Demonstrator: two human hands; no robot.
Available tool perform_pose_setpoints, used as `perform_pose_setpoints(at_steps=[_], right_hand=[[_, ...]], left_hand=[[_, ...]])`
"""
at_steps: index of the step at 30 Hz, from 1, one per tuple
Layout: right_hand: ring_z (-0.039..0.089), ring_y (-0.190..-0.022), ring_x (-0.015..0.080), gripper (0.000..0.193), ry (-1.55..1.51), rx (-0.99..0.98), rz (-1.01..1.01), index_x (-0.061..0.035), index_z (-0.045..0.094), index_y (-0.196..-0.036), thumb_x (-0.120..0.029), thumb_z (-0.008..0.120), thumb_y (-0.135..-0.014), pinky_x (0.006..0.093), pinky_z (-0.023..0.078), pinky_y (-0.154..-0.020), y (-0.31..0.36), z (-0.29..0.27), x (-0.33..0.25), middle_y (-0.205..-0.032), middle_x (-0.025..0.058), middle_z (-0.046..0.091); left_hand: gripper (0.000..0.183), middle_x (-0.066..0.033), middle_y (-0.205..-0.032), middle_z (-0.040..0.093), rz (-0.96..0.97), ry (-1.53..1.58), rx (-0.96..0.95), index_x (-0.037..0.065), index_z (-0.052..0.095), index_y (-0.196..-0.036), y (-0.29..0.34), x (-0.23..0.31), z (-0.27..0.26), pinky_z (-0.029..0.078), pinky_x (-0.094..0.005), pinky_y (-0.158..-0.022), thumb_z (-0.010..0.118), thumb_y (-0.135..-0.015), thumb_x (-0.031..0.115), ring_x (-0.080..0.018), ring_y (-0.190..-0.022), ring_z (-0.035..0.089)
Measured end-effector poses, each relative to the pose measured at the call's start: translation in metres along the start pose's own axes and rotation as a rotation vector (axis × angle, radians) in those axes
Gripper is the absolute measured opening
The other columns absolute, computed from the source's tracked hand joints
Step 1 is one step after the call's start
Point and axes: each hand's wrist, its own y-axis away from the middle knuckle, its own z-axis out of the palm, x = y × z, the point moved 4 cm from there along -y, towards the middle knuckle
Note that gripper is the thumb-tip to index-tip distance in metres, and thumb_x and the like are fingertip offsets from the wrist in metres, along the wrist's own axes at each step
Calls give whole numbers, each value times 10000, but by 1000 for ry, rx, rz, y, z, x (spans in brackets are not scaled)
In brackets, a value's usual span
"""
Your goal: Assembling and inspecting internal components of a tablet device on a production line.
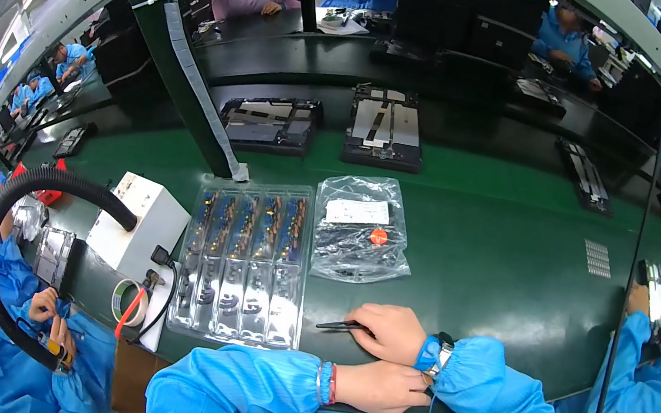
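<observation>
Blue sleeves (241, 385), left hand (380, 387), grip unclear, right hand (390, 332) pinching black tweezers (338, 325)

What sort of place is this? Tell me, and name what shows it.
Likely an electronics assembly workshop: dark tweezers in the right hand, opened flat devices on the green bench, and co-workers in blue clothing.

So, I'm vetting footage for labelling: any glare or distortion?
Head view: straight edges bend strongly toward the black rim; the clear bag and tray catch bright glints; the bench has a soft sheen; the tweezers look reasonably sharp.
</observation>
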Motion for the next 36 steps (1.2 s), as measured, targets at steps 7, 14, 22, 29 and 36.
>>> perform_pose_setpoints(at_steps=[7, 14, 22, 29, 36], right_hand=[[593, -729, 301, 172, -4, -71, 45, -96, 584, -945, -187, 563, -801, 411, 475, -602, 0, 0, -1, -800, 85, 590], [592, -726, 300, 162, 4, -69, 42, -96, 583, -932, -186, 563, -799, 414, 471, -599, 1, -1, -1, -792, 84, 587], [591, -719, 303, 166, -13, -60, 34, -94, 581, -935, -184, 562, -797, 417, 469, -595, 1, 0, 0, -789, 85, 584], [589, -717, 308, 167, 10, -65, 30, -92, 583, -935, -184, 561, -797, 421, 467, -590, 0, 1, 0, -796, 86, 586], [592, -725, 302, 165, 8, -52, 30, -92, 583, -936, -177, 561, -797, 417, 471, -595, 2, -1, -2, -802, 84, 589]], left_hand=[[258, -105, -942, 554, -25, -3, -26, 42, 605, -972, -1, 2, -3, 474, -359, -753, 576, -718, 81, -257, -893, 561], [260, -108, -947, 554, -13, 17, -20, 38, 604, -976, -1, 1, 0, 463, -353, -781, 572, -721, 79, -255, -896, 561], [267, -108, -961, 557, -16, 11, -24, 48, 610, -981, -1, 2, -4, 476, -357, -761, 577, -718, 79, -255, -892, 566], [273, -106, -953, 555, -22, 29, -39, 49, 604, -992, 0, 0, -4, 481, -358, -748, 578, -722, 77, -259, -892, 566], [274, -110, -948, 553, -24, 45, -45, 41, 598, -1002, -1, 3, -4, 477, -357, -756, 574, -731, 76, -263, -884, 567]])
